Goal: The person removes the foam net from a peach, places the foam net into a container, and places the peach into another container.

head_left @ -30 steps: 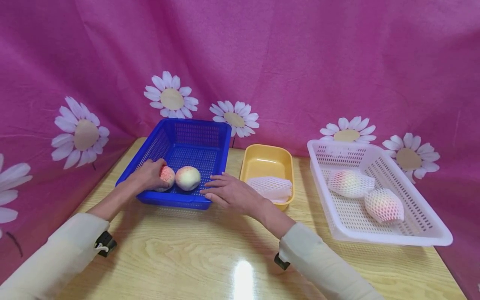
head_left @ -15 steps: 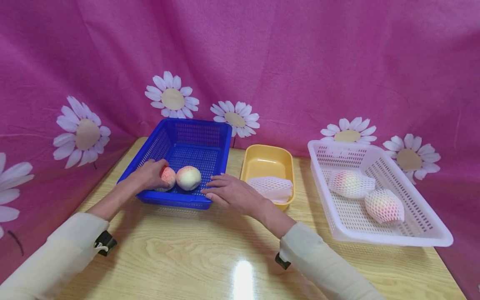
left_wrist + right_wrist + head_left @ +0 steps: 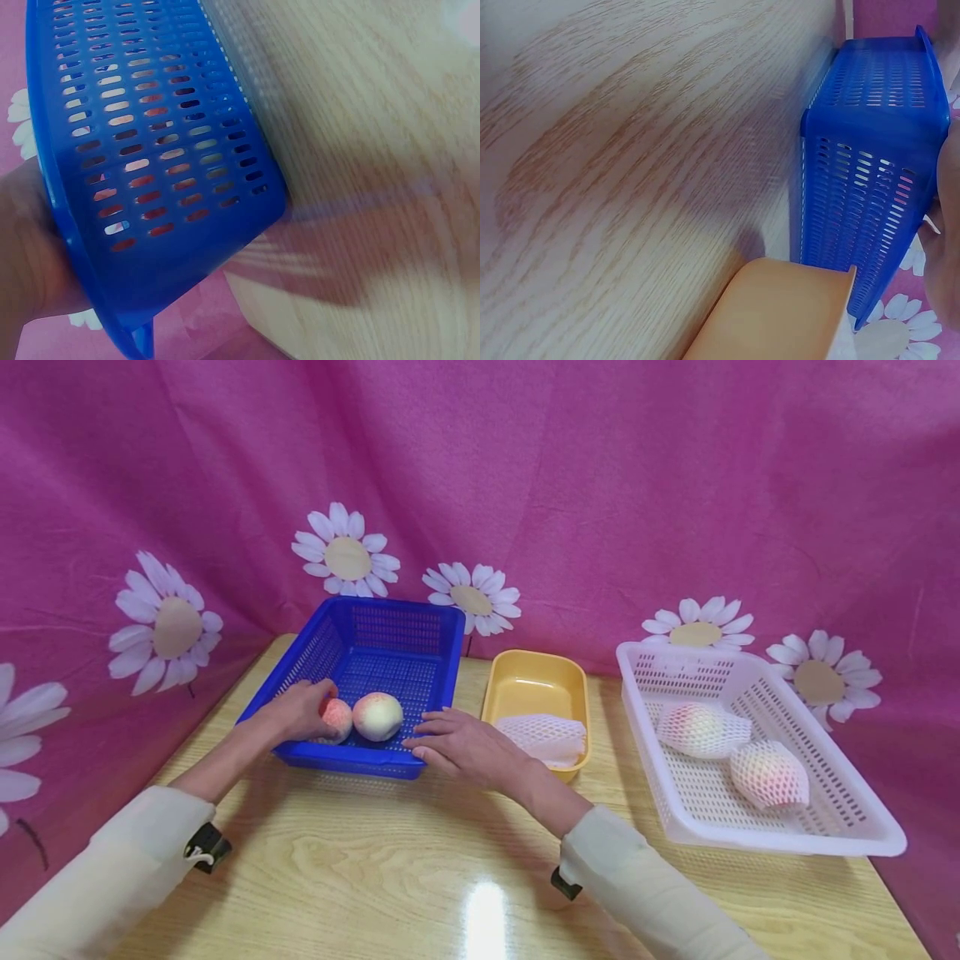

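Note:
Two pale peaches with a red blush lie side by side at the front of the blue basket (image 3: 352, 760). My left hand (image 3: 298, 710) reaches over the front left rim and grips the left peach (image 3: 340, 719); the fingers partly cover it. Beside it, the right peach (image 3: 377, 717) is free of both hands. My right hand (image 3: 471, 745) lies with fingers extended over the basket's front right corner, holding nothing. In the left wrist view the basket wall (image 3: 180, 277) hides most of the left hand, and reddish fruit shows through its slots.
A yellow tray (image 3: 534, 693) right of the blue basket holds a white foam net sleeve (image 3: 542, 735). Further right, a white basket (image 3: 780, 837) holds two net-wrapped fruits (image 3: 701, 729). A pink flowered cloth (image 3: 540, 510) hangs behind the wooden table (image 3: 360, 860).
The head view has shifted very slightly. Both hands keep their places, the left on the left peach; that peach shows a little more of its red side now.

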A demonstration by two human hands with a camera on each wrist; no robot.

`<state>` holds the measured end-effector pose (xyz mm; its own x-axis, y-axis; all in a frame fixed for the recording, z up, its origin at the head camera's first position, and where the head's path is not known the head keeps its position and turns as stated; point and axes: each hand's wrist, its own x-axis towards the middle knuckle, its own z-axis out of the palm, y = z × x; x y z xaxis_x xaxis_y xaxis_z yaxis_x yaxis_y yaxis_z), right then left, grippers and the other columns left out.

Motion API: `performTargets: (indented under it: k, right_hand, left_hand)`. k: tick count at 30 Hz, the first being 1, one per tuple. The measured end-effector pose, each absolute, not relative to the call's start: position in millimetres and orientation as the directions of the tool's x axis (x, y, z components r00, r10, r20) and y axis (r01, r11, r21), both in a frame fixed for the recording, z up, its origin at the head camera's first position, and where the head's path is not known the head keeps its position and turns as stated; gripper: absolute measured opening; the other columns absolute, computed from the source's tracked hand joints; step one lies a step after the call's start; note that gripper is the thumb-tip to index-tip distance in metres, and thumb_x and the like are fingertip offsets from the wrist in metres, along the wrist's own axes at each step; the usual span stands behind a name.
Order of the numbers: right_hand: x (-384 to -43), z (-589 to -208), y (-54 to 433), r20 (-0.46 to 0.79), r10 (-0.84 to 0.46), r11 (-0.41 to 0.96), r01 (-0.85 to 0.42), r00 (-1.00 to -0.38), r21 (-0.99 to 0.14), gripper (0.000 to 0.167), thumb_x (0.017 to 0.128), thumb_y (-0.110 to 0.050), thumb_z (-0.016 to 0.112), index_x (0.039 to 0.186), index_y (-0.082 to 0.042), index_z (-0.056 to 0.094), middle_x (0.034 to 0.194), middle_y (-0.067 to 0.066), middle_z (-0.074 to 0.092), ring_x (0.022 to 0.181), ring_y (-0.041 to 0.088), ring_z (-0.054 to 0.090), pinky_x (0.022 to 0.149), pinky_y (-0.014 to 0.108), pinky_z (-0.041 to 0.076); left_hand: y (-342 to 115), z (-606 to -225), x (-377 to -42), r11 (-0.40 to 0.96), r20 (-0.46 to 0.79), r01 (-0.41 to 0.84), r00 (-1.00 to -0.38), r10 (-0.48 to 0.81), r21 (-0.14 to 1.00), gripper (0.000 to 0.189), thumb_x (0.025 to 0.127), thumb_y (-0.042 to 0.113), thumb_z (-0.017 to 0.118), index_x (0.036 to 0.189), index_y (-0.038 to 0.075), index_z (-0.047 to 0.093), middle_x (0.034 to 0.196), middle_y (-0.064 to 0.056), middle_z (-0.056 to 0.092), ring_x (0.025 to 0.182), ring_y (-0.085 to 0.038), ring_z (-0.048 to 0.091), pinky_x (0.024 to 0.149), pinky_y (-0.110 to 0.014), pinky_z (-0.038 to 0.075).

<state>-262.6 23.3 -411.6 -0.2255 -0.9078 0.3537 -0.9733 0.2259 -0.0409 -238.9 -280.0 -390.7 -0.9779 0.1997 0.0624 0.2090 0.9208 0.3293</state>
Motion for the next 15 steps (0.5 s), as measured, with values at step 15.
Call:
performTargets:
  k: [15]
  right_hand:
    - [-261.7,-410.7,23.7,0.335,-0.914,0.234,-0.972,-0.228,-0.023,0.031,0.105,-0.021,0.051,0.128,-0.011,0.069,0.126,0.011,0.067,0.131,0.030,0.051,0.117,0.038,0.026]
  left_hand:
    - [-280.7,-385.0,-239.1,0.915,0.036,0.213,-0.976,0.214,0.343,0.056,0.069,0.019,0.085,0.110,-0.006,0.055,0.097,-0.027,0.059,0.097,-0.044,0.056,0.085,-0.056,0.047]
